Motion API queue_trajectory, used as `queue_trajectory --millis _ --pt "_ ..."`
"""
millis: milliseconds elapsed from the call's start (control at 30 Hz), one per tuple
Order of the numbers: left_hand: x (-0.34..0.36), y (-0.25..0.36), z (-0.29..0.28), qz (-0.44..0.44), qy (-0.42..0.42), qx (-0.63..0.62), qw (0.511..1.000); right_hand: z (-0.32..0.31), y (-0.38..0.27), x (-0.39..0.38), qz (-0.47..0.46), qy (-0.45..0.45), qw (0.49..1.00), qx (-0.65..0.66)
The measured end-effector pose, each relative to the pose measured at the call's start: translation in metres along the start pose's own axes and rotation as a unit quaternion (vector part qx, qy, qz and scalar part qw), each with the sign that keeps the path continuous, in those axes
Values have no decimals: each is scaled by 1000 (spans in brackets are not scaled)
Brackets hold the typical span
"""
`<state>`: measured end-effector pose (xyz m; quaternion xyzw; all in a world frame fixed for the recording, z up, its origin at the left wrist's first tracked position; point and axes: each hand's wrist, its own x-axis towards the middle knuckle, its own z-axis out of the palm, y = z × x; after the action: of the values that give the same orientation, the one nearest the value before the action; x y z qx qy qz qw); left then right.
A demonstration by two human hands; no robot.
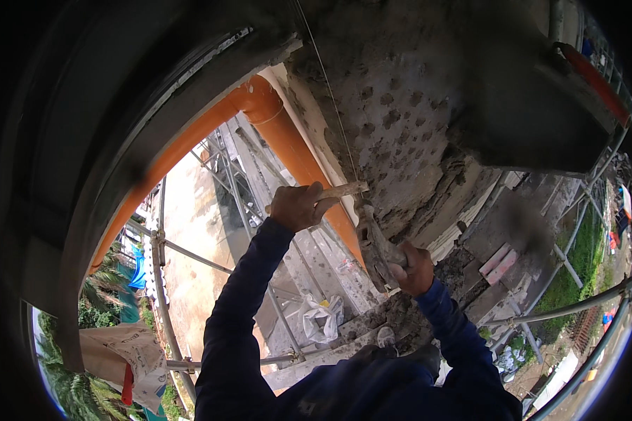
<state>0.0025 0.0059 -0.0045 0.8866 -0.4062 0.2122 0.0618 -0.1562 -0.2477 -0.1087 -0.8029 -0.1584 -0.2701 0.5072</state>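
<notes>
My left hand [298, 207] is closed round a short, pale, mortar-stained stick [344, 190], whose free end points right toward the wall. A thin taut string [328, 81] comes down from above and meets the stick near that end. My right hand [416, 269] grips a grey, mortar-crusted hand tool [374, 242] with a long narrow body; its exact kind is unclear. The tool's upper end lies just below the stick's tip. Behind both hands rises a rough mortared wall [407, 105] pitted with many small hollows.
An orange pipe [284, 133] with an elbow runs beside the wall. Scaffold planks [312, 263] and metal poles [189, 256] lie below. A white bag [321, 319] rests near my feet, and reddish blocks [498, 264] sit at right. A dark, blurred slab [534, 119] overhangs the upper right.
</notes>
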Motion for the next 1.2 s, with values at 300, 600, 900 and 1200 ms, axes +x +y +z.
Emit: queue_trajectory --millis 300,600,900,1200 --pt "9 5 0 4 33 47 998 22 36 16 43 36 996 -67" --pt "10 13 0 -1 15 87 996 25 74 33 -3 60 997 -54" --pt "6 21 1 -9 39 90 995 38 91 9 -31 42 999 14" --pt "-2 28 4 -49 -45 39 997 27 81 -59 86 73 984 139"
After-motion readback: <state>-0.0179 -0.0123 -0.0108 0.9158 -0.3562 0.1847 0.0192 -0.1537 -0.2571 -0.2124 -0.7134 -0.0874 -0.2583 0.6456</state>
